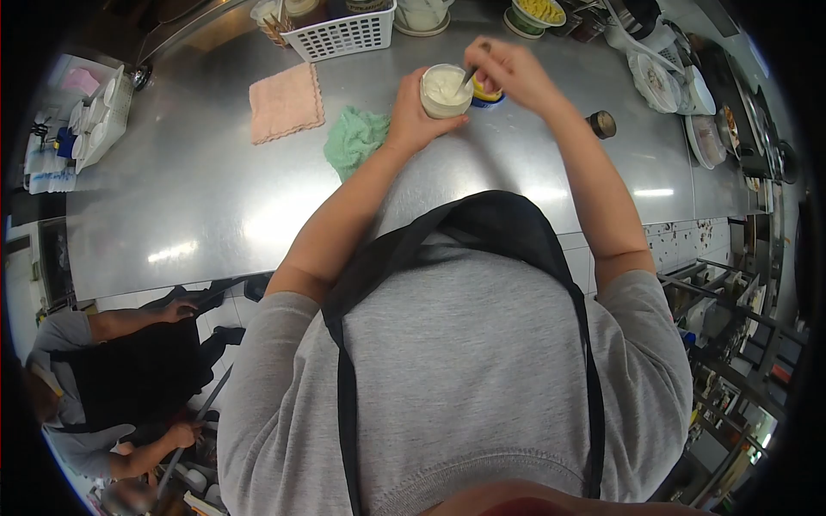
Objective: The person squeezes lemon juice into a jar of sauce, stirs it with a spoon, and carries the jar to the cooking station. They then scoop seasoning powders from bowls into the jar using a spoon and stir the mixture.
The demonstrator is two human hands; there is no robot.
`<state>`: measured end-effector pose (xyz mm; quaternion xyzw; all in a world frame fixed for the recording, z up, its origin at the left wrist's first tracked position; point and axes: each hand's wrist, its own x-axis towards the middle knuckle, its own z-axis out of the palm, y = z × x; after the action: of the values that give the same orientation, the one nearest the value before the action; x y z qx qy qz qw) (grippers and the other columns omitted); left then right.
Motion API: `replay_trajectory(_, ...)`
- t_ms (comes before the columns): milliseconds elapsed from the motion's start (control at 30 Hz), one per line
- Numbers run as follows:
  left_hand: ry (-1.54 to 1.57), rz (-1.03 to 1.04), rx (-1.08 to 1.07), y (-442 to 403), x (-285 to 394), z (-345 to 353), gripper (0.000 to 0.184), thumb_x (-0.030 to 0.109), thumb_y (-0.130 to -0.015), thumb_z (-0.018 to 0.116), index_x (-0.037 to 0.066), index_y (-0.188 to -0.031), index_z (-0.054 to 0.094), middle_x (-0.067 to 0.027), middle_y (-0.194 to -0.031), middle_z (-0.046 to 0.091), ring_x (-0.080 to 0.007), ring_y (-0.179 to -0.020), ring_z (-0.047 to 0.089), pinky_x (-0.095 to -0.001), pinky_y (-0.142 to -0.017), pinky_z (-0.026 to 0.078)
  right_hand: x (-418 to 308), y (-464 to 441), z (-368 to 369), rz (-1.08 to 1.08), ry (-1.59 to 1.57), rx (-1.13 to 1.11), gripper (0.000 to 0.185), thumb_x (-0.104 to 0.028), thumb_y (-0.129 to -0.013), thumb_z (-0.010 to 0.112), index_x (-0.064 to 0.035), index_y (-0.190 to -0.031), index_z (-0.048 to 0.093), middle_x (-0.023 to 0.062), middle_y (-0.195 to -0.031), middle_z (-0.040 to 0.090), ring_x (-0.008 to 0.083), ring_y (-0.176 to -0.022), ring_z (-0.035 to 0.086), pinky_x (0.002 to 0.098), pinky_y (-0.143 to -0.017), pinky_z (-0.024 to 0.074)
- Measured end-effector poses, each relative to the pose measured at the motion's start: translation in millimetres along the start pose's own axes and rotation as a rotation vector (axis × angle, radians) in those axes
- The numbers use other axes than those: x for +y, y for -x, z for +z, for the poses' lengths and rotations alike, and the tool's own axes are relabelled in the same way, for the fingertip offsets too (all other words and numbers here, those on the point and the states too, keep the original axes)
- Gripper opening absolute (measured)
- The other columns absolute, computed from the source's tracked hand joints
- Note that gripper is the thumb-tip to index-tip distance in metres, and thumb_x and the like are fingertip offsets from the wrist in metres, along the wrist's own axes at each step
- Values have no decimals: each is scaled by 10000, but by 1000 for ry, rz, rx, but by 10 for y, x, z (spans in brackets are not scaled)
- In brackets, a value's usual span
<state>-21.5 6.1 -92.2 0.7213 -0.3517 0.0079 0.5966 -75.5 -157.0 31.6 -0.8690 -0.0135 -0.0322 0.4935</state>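
Note:
My left hand [416, 113] is wrapped round a clear jar [447, 107] of thick white cream, holding it over the steel counter [206, 181]. In my right hand [509, 70] is the handle of a dark metal spoon [470, 76], pinched between the fingers. The spoon's lower end dips into the cream, so its bowl is hidden. Just right of the jar, partly behind my right hand, a yellow and blue item [489, 93] lies on the counter; its kind is unclear. A crumpled green cloth [356, 139] lies left of my left wrist.
A pink cloth [286, 103] lies flat at left, near a white plastic basket [341, 38] of jars. A bowl of yellow food [535, 15] stands at the back. A small dark-lidded jar [601, 125] is by my right forearm. Another person [129, 370] is at lower left.

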Motion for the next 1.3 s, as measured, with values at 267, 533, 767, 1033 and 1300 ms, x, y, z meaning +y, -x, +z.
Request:
replay_trajectory(267, -90, -11, -41, -10, 16, -18, 934, 347, -528, 877, -1, -1237, 379, -161, -1146, 495, -287, -1088, 509, -368, -923, 419, 113, -51, 77, 36, -64, -4, 268, -293, -951, 501, -49, -880, 586, -21, -630, 546, 26, -546, 518, 177, -513, 429)
replay_trajectory(533, -75, -7, -46, -21, -46, 13, 938, 333, -511, 885, -3, -1232, 388, -157, -1145, 493, -294, -1097, 497, -374, -935, 408, 135, -18, 107, 23, -18, -7, 276, -300, -941, 507, -45, -870, 586, -9, -632, 554, 46, -540, 523, 210, -512, 435)
replay_trajectory(767, -43, 79, 96, 36, -191, 96, 969, 395, -467, 859, -12, -1233, 427, -193, -1167, 488, -350, -1122, 466, -406, -978, 361, 78, -63, 198, -75, 130, 4, 253, -255, -950, 493, -36, -890, 606, -23, -658, 548, 52, -589, 502, 211, -551, 409)
replay_trajectory(1033, -41, 57, 191, 119, -168, 56, 887, 316, -444, 848, 59, -1193, 449, -149, -1092, 505, -347, -1055, 477, -429, -889, 421, 168, -231, 192, -106, 42, -24, 250, -274, -972, 461, -50, -939, 566, 9, -677, 547, 55, -554, 520, 191, -521, 419)
replay_trajectory(1300, -50, 3, 201, 163, -114, 145, 909, 337, -453, 845, 80, -1222, 433, -134, -1109, 499, -334, -1066, 488, -418, -864, 449, 289, -389, 81, -41, 62, -199, 268, -304, -974, 453, -60, -935, 555, 3, -662, 541, 61, -534, 505, 190, -503, 397)
